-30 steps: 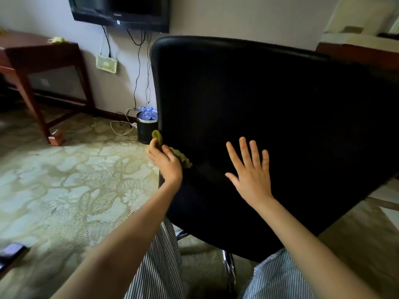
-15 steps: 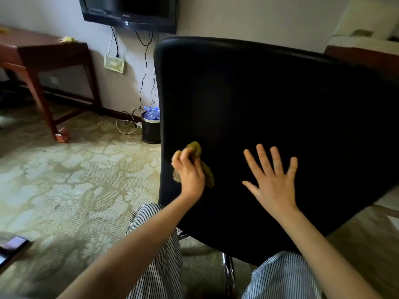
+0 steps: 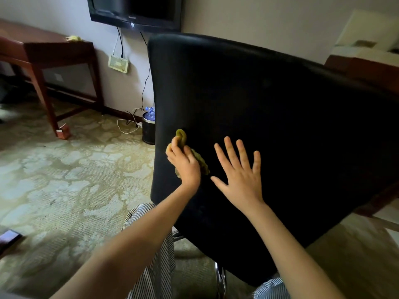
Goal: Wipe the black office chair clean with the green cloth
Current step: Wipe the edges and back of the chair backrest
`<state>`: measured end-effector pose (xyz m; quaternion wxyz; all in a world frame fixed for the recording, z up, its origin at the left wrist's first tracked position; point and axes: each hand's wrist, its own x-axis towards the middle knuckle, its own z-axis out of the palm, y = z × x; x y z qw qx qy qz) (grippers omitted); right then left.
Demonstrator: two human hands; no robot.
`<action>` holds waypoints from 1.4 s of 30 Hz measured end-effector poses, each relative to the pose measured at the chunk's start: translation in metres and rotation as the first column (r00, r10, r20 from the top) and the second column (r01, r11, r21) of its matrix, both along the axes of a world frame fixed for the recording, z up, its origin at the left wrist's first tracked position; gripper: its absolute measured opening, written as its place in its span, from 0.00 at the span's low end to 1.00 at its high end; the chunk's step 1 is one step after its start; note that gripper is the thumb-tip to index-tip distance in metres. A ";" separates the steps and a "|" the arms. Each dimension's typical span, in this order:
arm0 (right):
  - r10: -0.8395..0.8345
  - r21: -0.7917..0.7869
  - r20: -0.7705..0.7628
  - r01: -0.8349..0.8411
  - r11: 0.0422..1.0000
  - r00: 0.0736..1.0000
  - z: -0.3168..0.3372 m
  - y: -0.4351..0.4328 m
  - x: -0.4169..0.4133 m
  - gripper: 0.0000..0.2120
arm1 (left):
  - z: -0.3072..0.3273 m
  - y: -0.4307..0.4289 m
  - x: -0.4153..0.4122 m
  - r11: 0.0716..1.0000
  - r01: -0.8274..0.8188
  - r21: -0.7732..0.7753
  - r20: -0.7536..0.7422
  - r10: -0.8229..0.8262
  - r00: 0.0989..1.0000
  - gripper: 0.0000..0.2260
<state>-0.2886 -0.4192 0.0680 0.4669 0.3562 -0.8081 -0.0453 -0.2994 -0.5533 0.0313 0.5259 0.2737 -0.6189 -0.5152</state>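
Now: your left hand [image 3: 185, 164] bunches green cloth [image 3: 195, 155], soft, limp; right hand [image 3: 239, 170] fingers spread, bracing black office chair [image 3: 269, 117].

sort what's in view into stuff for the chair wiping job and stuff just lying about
For the job: black office chair; green cloth; left hand, gripping the cloth; right hand, flat on the chair back.

Lying about: television; wooden table; black bin with bottles; loose cables.
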 end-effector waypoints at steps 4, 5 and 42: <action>0.064 -0.001 0.007 -0.064 0.998 0.998 0.004 -0.005 0.003 0.39 | -0.022 0.048 0.016 0.971 0.188 -0.146 -0.034 -0.194 0.980 0.19; 0.080 0.015 0.002 -0.080 0.997 0.997 0.004 -0.004 0.004 0.37 | -0.025 0.053 0.019 0.964 0.206 -0.167 -0.039 -0.216 0.976 0.19; 0.021 0.257 -0.205 0.034 0.966 0.979 0.005 0.075 0.015 0.25 | -0.003 0.015 0.000 0.979 0.104 -0.173 -0.142 -0.129 0.981 0.14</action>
